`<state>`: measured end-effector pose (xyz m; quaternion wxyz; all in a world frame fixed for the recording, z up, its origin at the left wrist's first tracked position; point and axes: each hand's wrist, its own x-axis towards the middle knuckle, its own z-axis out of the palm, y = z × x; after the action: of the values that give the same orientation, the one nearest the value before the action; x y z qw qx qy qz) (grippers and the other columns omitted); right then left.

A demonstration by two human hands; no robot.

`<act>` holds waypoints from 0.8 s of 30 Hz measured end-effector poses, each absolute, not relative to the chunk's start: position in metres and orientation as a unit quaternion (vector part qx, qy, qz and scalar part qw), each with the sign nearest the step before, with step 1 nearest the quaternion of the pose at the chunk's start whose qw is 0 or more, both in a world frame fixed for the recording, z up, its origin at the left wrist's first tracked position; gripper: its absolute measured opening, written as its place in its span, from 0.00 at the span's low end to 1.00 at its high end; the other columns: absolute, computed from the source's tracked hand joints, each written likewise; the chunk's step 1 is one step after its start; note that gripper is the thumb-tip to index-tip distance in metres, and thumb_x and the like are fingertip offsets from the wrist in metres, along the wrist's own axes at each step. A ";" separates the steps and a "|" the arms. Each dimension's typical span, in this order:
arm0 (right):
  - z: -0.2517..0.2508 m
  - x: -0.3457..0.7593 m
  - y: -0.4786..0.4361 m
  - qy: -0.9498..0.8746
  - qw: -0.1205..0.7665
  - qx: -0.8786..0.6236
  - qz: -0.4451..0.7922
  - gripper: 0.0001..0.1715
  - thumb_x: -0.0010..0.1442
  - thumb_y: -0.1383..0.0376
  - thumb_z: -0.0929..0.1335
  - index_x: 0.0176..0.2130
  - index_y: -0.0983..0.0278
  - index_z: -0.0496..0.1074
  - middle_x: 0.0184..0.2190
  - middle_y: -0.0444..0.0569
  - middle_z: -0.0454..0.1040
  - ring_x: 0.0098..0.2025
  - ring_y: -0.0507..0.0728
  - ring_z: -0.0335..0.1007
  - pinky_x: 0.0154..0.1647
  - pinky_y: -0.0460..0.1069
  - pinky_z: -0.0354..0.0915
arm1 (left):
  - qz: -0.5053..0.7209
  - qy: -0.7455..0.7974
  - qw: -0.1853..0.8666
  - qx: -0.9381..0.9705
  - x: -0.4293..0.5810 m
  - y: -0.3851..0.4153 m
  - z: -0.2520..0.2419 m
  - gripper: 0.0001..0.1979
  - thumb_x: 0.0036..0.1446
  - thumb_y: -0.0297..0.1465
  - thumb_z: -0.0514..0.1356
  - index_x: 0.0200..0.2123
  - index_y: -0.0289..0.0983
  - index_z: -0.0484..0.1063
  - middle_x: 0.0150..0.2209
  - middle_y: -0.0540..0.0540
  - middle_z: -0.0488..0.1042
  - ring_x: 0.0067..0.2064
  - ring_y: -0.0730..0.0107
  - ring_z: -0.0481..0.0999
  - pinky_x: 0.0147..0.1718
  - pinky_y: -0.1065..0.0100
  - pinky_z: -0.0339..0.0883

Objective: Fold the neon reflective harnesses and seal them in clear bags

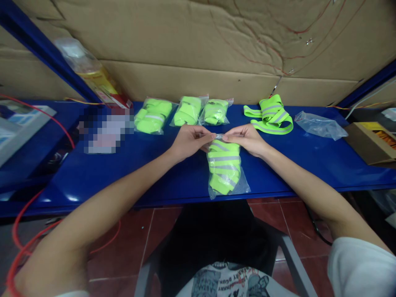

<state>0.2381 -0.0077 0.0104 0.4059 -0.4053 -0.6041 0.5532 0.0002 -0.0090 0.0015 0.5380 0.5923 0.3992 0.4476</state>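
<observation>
Head view: left hand [188, 142] and right hand [247, 139] pinch glossy bag [244, 187] holding folded neon strap [224, 165].

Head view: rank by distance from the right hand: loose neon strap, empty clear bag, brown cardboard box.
1. Loose neon-yellow reflective strap, just beyond the right hand.
2. Empty clear plastic bag, farther right.
3. Brown cardboard box, far right edge.

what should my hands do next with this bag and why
Probably slide both pinches outward along the top edge of the bag to press it shut. The left hand and right hand each grip that edge near its middle, the folded strap sits fully inside, and three filled bags lie behind.
</observation>
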 end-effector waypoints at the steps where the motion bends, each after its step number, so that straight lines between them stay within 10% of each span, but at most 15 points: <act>1: 0.010 0.238 -0.008 -0.605 0.403 -0.403 0.556 0.20 0.46 0.52 0.86 0.35 0.60 0.88 0.36 0.49 0.88 0.36 0.55 0.83 0.45 0.52 0.79 | 0.441 0.405 0.547 0.585 0.000 -0.009 0.002 0.17 0.47 0.43 0.80 0.30 0.37 0.86 0.26 0.45 0.83 0.25 0.70 0.81 0.23 0.72 0.79; 24: 0.013 0.245 -0.007 -0.617 0.363 -0.410 0.565 0.22 0.45 0.51 0.86 0.33 0.63 0.87 0.29 0.48 0.85 0.27 0.51 0.78 0.27 0.45 0.71 | 0.299 0.404 0.631 0.590 -0.014 0.001 0.007 0.12 0.48 0.38 0.79 0.29 0.37 0.86 0.27 0.42 0.82 0.25 0.68 0.81 0.24 0.68 0.80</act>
<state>0.2448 -0.0066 0.0132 0.3627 -0.4105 -0.6175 0.5645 -0.0136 0.0009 0.0066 0.6314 0.5905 0.4038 0.2993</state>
